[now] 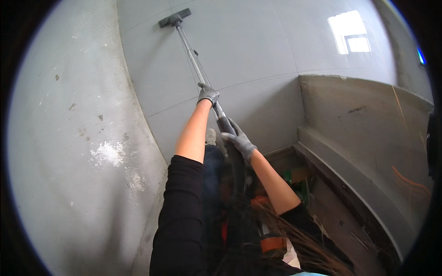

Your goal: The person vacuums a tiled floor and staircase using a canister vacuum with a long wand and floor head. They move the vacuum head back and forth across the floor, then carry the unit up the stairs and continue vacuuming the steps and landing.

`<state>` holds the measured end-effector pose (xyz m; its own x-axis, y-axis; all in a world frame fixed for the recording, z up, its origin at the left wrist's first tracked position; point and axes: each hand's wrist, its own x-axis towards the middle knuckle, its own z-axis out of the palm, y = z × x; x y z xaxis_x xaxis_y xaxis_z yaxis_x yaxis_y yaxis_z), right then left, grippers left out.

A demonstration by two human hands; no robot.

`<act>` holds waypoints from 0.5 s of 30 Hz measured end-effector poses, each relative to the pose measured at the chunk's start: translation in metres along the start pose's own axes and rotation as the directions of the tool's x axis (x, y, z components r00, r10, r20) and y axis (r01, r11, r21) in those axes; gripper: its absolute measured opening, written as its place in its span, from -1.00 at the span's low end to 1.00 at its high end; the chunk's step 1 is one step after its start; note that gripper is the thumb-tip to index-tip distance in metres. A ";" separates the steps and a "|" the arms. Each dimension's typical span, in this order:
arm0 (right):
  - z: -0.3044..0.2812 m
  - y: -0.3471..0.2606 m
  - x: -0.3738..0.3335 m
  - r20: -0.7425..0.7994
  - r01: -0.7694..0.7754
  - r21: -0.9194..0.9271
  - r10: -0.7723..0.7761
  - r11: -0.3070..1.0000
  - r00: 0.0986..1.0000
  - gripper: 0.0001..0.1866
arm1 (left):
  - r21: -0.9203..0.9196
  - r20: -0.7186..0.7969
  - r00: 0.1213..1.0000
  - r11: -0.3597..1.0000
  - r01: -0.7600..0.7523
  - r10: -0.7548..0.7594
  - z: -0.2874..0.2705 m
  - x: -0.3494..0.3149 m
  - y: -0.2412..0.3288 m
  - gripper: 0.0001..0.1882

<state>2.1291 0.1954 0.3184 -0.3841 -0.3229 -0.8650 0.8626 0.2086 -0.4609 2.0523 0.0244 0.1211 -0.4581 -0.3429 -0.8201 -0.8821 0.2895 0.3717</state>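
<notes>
Bright glare [349,32] on floor [244,41]; soft shadows [274,108]; black fisheye rim [11,27].

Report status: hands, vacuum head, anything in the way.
Left hand on metal tube. Right hand on black handle. Vacuum head on tiled floor. Wall to its left.

Can't see the bit of the silver vacuum wand [189,50] under the gloved left hand [208,94], and the right hand [241,141] covers part of the black handle [226,125], whose lower end gets lost in dark blur. Hair strands [281,230] smear across some orange thing [272,244] (no clue what, honestly), and the green stuff [287,175] beside the right forearm [274,181] is too murky to make out. The left sleeve [177,207] runs off the bottom edge, and a dark object [432,142] gets chopped by the right rim.
</notes>
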 end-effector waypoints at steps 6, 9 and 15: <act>-0.132 0.121 -0.179 0.109 -0.115 0.232 0.092 0.966 0.990 -0.17 | -0.419 0.060 0.994 0.906 -0.061 0.095 0.168 -0.112 -0.058 0.25; -0.182 0.209 -0.284 -0.049 0.003 0.103 0.002 0.995 0.999 -0.16 | -0.277 -0.052 0.991 0.952 -0.130 0.120 0.281 -0.229 -0.101 -0.05; -0.256 0.334 -0.500 -0.218 -0.050 0.089 0.068 0.995 0.974 -0.18 | -0.311 0.283 0.950 0.950 -0.038 0.131 0.426 -0.469 -0.159 0.14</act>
<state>2.5247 0.6629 0.5464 -0.3867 -0.0990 -0.9169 0.9066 0.1415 -0.3976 2.4540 0.5193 0.2612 -0.5194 -0.0346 -0.8538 -0.8545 0.0100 0.5194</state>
